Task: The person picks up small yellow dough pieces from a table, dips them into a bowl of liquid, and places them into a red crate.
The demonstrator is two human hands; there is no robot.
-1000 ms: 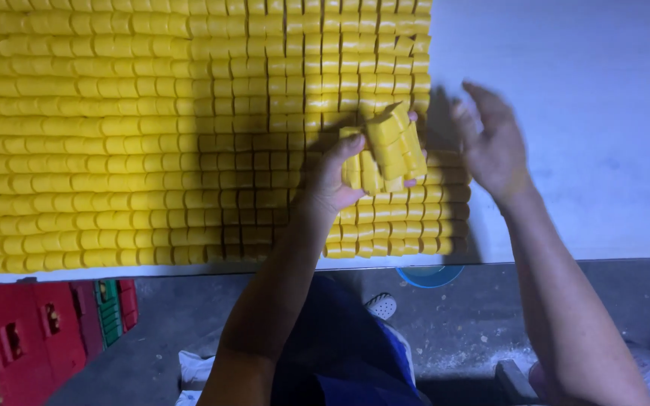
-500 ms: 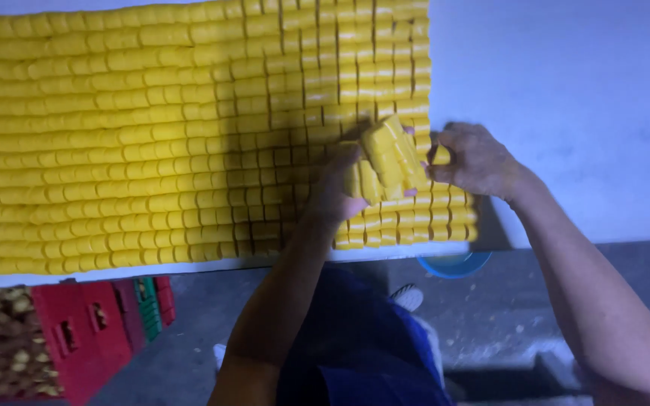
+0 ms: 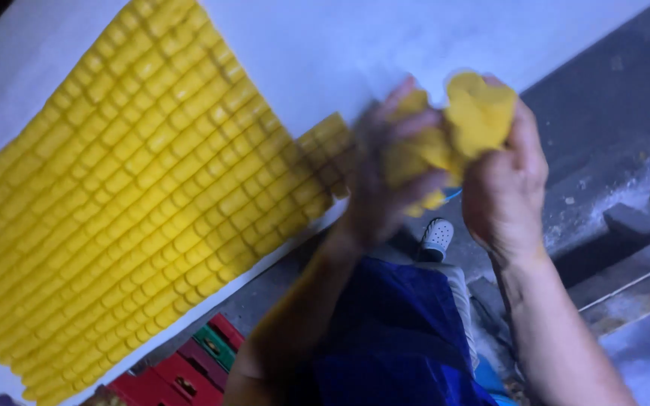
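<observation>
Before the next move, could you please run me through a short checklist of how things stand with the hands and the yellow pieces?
1. Both hands on the yellow lump: ok; left hand and right hand press it together.
2. Lump lifted off the white table: ok.
3. Cut grid lying flat in rows: ok.
4. Loose pieces dropped: cannot tell, blurred.
5. White shoe below the hands: ok, in view.

Both hands meet over the white table's (image 3: pixel 325 53) near edge, the left hand (image 3: pixel 381 180) and right hand (image 3: pixel 502 188) squeezing a yellow lump (image 3: pixel 460 128) between them. To the left lies a sheet of yellow blocks (image 3: pixel 137 203). Red crates (image 3: pixel 167 376) sit below.
</observation>
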